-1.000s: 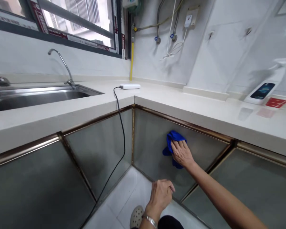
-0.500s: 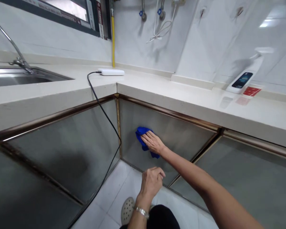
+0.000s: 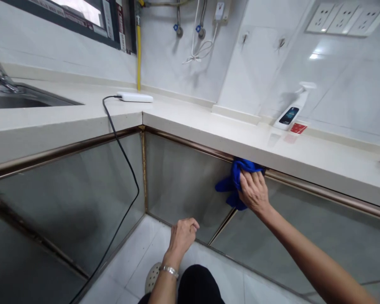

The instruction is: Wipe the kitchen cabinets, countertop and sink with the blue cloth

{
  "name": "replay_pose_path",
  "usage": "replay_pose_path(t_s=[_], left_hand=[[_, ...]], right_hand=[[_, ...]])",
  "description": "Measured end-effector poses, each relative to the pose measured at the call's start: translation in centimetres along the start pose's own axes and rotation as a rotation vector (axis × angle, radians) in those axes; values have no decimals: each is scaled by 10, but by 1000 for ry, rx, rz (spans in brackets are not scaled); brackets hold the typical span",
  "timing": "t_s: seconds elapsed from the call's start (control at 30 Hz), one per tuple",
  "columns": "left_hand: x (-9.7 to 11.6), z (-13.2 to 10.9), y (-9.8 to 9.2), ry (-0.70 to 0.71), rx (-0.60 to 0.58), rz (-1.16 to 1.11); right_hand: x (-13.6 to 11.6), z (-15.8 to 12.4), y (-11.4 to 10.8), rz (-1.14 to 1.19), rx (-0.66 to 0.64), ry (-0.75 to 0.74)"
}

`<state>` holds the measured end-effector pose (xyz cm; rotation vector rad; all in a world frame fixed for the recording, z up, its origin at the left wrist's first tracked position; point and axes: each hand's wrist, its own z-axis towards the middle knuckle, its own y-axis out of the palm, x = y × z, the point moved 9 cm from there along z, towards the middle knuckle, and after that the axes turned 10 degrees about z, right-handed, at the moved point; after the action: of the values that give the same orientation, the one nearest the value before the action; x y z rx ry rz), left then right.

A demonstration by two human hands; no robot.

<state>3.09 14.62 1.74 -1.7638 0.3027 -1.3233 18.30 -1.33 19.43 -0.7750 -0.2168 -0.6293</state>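
My right hand presses a bunched blue cloth against the bronze-coloured metal rail under the counter edge, where the upright strip between two cabinet panels meets it. Its fingers are bent over the cloth, and part of the cloth hangs down over the grey cabinet panel. Lower down, in front of the cabinet and above my knee, my left hand is loosely curled with nothing seen in it. A silvery band circles that wrist.
A white spray bottle stands on the pale countertop beside a red packet. A black cable runs from a white device down past the left panels. The sink is at left.
My right hand has moved right and up with the blue cloth, from the middle of the corner panel to the rail. The left hand stays curled. The view has shifted right.
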Motion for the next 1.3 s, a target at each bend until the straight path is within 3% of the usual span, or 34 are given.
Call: replay_pose_path(t_s=[0.17,0.33,0.43,0.67,0.9,1.3], left_hand=[[-1,-4,2,-9,-27,46],[1,-11,9,-9,-70,105],[9,-13,18,20,-104,137],[27,-18,36,97,-202,200],[20,-26,32,62,-211,187],[21,-23,43,51,-287,152]], right_hand=[[14,-27,-5,-74,8,14],[2,-17,7,-146,173,95],[-8,-5,21,-115,175,139],[-44,48,59,117,74,116],[-93,107,78,144,85,0],[-169,193,117,323,-5,-94]])
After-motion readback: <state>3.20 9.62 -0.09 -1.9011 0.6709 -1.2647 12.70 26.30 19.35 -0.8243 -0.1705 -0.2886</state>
